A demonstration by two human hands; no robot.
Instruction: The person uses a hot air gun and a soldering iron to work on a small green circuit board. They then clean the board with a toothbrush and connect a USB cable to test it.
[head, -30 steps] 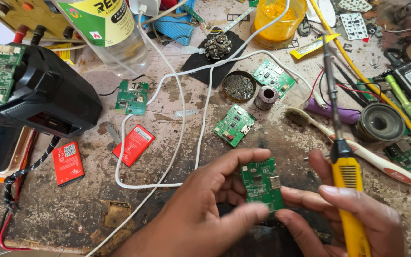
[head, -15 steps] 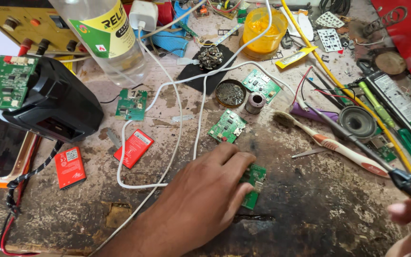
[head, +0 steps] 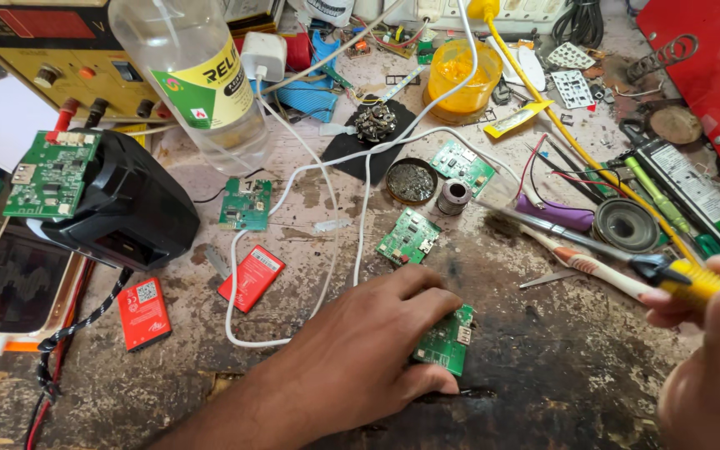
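Here, my left hand (head: pixel 368 350) presses a small green circuit board (head: pixel 446 340) flat on the scarred workbench (head: pixel 560 367), low centre. My right hand (head: pixel 710 350), lower right, grips a yellow-handled soldering iron (head: pixel 627 254). Above lie a white cable (head: pixel 360 225), another green board (head: pixel 408 237) and a solder tin (head: pixel 411 181).

left hand (head: pixel 368 350) pressing green circuit board (head: pixel 447 340) on workbench (head: pixel 543 375), right hand (head: pixel 710 367) gripping soldering iron (head: pixel 627 258)

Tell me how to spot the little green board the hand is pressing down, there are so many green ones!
Start at the big clear plastic bottle at the top and follow the white cable down the scuffed workbench towards the near edge. There the left hand lies flat on a green circuit board. It is the only green board under a hand; the others lie bare farther up.
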